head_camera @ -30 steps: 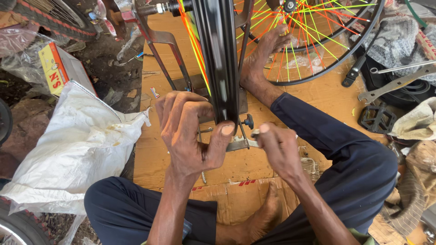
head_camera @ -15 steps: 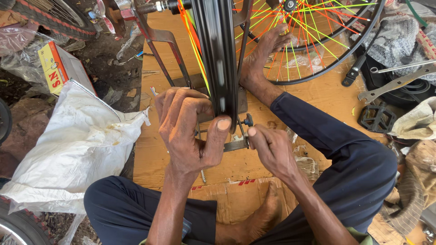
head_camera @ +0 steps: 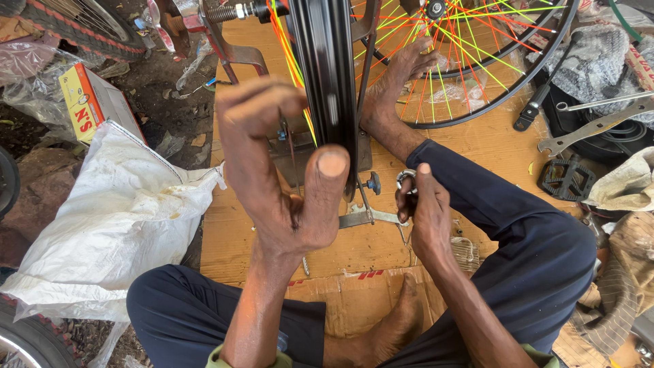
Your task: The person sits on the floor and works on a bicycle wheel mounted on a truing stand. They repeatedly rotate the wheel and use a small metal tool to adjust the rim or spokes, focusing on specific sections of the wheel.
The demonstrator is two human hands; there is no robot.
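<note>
Fingers [head_camera: 259, 109] of the left hand [head_camera: 272, 170] are curled on the black wheel rim [head_camera: 327, 82] at upper centre, thumb pressed to its edge, while the right hand [head_camera: 426, 211] is pinched shut on a small round spoke key [head_camera: 406, 179] beside it. Truing is judged best done with the rim steadied and the key turned in small steps. A large white sack [head_camera: 116, 218] is seen at left, and a smaller orange-and-yellow box [head_camera: 92, 102] at upper left.

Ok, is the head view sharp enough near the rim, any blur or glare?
Head view: even daylight, soft shadows; left hand close and slightly soft; black rim carries a mild sheen streak; right hand and small ring reasonably sharp; edges bend from the wide lens.
</note>
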